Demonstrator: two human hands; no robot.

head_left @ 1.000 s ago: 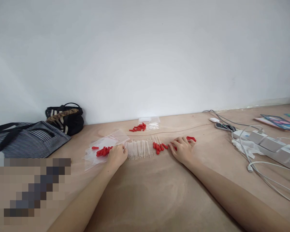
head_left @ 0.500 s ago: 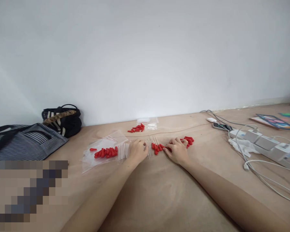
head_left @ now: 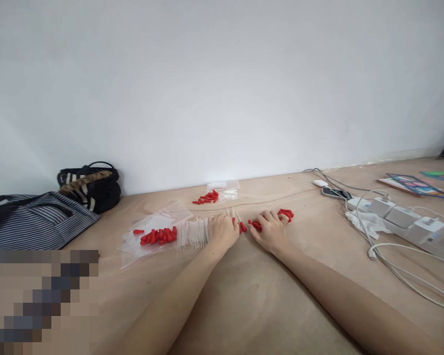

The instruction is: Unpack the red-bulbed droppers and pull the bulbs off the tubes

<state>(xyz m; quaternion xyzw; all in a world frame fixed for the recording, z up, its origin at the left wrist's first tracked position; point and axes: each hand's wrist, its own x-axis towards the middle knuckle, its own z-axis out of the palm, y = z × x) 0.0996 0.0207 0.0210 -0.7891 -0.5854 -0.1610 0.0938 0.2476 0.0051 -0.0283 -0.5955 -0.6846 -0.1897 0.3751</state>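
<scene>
Clear thin tubes (head_left: pixel 198 232) lie side by side in a bundle on the table. My left hand (head_left: pixel 224 231) rests at the right end of this bundle, fingers curled down and tips hidden. Past its thumb side, red rubber bulbs (head_left: pixel 242 227) and thin tube ends show. My right hand (head_left: pixel 272 231) is close by, bent over other red rubber bulbs (head_left: pixel 257 225), its fingers closed around them. More red bulbs (head_left: pixel 286 214) stick out beyond its far side. Left of the tubes, a heap of red bulbs (head_left: pixel 159 235) sits on clear zip bags (head_left: pixel 131 251).
Farther back are red bulbs (head_left: pixel 207 197) and a clear bag of tubes (head_left: pixel 229 192). A striped bag (head_left: pixel 40 222) and a black bag (head_left: pixel 103 190) stand at left. At right lie a power strip with chargers (head_left: pixel 403 217), white cables (head_left: pixel 399 276), crumpled tissue (head_left: pixel 368 224) and a dark device (head_left: pixel 335 194).
My left hand has shifted right, uncovering more tubes and covering part of the middle red bulbs. My right hand stays almost in place, now covering the bulbs more. The view has shifted slightly.
</scene>
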